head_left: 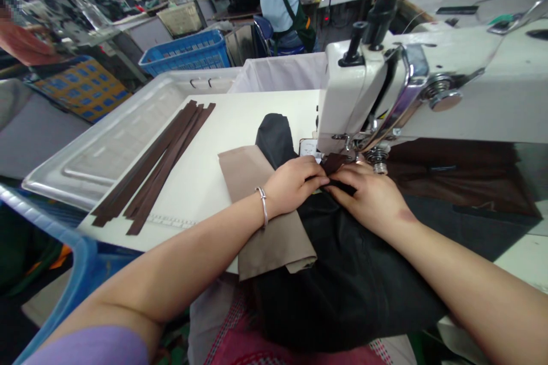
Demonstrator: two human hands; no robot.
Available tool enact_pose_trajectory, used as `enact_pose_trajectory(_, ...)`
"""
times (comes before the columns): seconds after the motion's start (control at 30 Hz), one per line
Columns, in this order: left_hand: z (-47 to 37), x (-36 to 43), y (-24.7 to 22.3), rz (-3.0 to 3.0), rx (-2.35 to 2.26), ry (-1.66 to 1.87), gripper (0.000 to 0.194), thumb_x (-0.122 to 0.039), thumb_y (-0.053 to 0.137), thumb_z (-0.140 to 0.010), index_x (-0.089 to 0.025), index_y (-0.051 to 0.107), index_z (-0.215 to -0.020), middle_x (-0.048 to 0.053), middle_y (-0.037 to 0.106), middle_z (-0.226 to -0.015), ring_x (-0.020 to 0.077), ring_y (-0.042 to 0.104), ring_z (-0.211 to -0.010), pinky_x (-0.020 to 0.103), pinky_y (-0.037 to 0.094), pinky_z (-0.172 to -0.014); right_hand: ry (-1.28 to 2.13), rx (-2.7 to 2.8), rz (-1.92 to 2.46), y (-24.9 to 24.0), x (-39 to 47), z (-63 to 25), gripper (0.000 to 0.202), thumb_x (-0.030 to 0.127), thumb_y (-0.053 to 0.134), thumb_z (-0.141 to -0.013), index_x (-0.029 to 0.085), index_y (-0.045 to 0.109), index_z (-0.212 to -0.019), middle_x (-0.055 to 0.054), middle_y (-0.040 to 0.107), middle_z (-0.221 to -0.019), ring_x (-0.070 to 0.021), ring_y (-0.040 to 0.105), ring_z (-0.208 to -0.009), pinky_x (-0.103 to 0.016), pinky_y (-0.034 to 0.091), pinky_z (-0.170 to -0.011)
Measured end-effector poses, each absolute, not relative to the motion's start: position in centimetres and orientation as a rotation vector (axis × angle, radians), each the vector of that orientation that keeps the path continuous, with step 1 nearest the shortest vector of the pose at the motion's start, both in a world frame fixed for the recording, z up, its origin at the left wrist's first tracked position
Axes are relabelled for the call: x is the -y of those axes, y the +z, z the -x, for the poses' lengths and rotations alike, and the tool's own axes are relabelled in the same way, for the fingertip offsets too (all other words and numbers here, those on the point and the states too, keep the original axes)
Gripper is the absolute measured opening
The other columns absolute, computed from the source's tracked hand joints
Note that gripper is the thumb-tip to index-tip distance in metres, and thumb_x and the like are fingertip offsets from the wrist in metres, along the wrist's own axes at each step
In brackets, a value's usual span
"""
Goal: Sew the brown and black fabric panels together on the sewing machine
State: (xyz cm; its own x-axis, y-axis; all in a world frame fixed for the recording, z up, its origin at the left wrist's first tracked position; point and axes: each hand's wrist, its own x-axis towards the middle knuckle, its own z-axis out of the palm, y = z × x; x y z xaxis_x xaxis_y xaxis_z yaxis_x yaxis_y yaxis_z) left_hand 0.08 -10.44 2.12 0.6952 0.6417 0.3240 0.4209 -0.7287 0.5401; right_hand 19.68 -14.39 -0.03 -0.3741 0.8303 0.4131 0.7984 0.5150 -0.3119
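Under the head of a white sewing machine [346, 102], my left hand [295, 183] and my right hand [368, 191] meet beside the presser foot. Both pinch the edge of a black fabric piece [342, 279] that hangs over my lap. A short dark brown strip [334, 163] lies between my fingertips at the needle area, which my right hand partly hides. Beneath my left wrist lies a beige fabric piece [274, 245], over part of the black material. Dark brown strips [171, 154] are spread in a loose bundle at the left of the white tabletop [209, 182].
Left of the tabletop is a translucent plastic tray [124, 125]. Blue baskets stand behind it [188, 54] and at the lower left [81, 262]. Brown and black material [454, 182] lies beneath the machine arm. A person in light blue [280, 0] sits ahead.
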Motion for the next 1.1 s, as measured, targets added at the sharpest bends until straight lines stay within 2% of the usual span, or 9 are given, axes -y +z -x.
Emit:
enact_pose_trajectory(0.1,0.2,10.3,2.1,-2.599,-0.72,0.663,0.02,-0.028,0.048,-0.094,-0.016,0.062,-0.087,0.005,0.06,-0.086,0.0157,0.057,-0.088,0.028,0.046,-0.082,0.093,2.218,1.246,-0.3,14.4,-20.1,0.013,0.029,0.059,-0.087,0.023,0.069,-0.091,-0.004,0.069,-0.101,-0.0232,0.062,-0.097,-0.038,0.048,-0.088)
enact_pose_trajectory(0.3,0.8,10.3,1.7,-2.771,-0.791,0.633,0.021,-0.036,0.061,-0.085,-0.016,0.064,-0.092,0.007,0.061,-0.092,0.0207,0.056,-0.093,0.036,0.044,-0.087,0.146,2.274,1.139,-0.5,14.4,-20.6,0.014,0.028,0.058,-0.089,0.025,0.071,-0.093,-0.001,0.071,-0.097,-0.0209,0.064,-0.095,-0.034,0.05,-0.085)
enact_pose_trajectory(0.47,0.5,9.9,1.2,-2.887,-0.801,0.597,0.014,-0.024,0.056,-0.086,-0.016,0.068,-0.089,0.006,0.062,-0.088,0.0194,0.056,-0.089,0.035,0.045,-0.083,0.064,2.254,1.103,-0.4,14.5,-20.5,0.013,0.029,0.059,-0.089,0.023,0.07,-0.093,-0.003,0.07,-0.102,-0.0214,0.063,-0.099,-0.036,0.048,-0.091)
enact_pose_trajectory(0.6,0.7,10.6,1.8,-2.963,-0.724,0.491,0.017,-0.02,0.052,-0.087,-0.016,0.068,-0.085,0.007,0.065,-0.092,0.0189,0.058,-0.091,0.033,0.046,-0.087,-0.059,2.356,1.033,-0.2,14.9,-20.6,0.014,0.025,0.057,-0.089,0.023,0.07,-0.094,-0.004,0.068,-0.108,-0.0212,0.061,-0.102,-0.036,0.047,-0.091)
enact_pose_trajectory(0.67,1.1,11.6,2.1,-2.921,-0.767,0.411,0.02,-0.028,0.052,-0.088,-0.015,0.067,-0.095,0.008,0.066,-0.099,0.0203,0.059,-0.096,0.035,0.047,-0.09,-0.083,2.436,1.037,0.1,15.2,-20.6,0.015,0.023,0.055,-0.09,0.022,0.07,-0.094,-0.005,0.066,-0.112,-0.0214,0.06,-0.104,-0.036,0.047,-0.091)
enact_pose_trajectory(0.73,1.6,12.8,2.3,-2.861,-0.864,0.383,0.032,-0.035,0.051,-0.089,-0.014,0.061,-0.112,0.011,0.064,-0.111,0.0228,0.059,-0.105,0.038,0.046,-0.094,-0.091,2.5,1.048,0.5,15.6,-20.5,0.017,0.022,0.053,-0.091,0.02,0.07,-0.094,-0.006,0.066,-0.111,-0.0213,0.06,-0.102,-0.035,0.048,-0.09)
enact_pose_trajectory(0.83,2.1,13.6,1.9,-2.806,-0.909,0.415,0.041,-0.033,0.049,-0.09,-0.01,0.05,-0.124,0.016,0.056,-0.128,0.0249,0.053,-0.119,0.041,0.041,-0.103,-0.115,2.568,1.073,1.1,15.8,-20.2,0.017,0.017,0.052,-0.09,0.018,0.069,-0.089,-0.008,0.069,-0.103,-0.0204,0.063,-0.094,-0.033,0.05,-0.083)
enact_pose_trajectory(0.97,2.3,12.2,1.1,-2.689,-0.883,0.53,0.046,-0.034,0.058,-0.085,-0.011,0.047,-0.124,0.014,0.059,-0.119,0.0233,0.057,-0.109,0.037,0.048,-0.094,-0.081,2.643,1.164,2.0,16.1,-20.0,0.013,0.014,0.056,-0.086,0.018,0.068,-0.087,-0.007,0.069,-0.101,-0.0211,0.064,-0.088,-0.034,0.05,-0.079)
enact_pose_trajectory(1.1,2.1,10.8,1.5,-2.756,-0.683,0.573,0.031,-0.028,0.053,-0.089,-0.014,0.058,-0.116,0.012,0.061,-0.11,0.0209,0.056,-0.105,0.037,0.047,-0.094,-0.057,2.686,1.236,2.2,17.6,-19.5,0.022,0.021,0.054,-0.089,0.015,0.063,-0.109,-0.007,0.067,-0.105,-0.0225,0.06,-0.096,-0.039,0.045,-0.089)
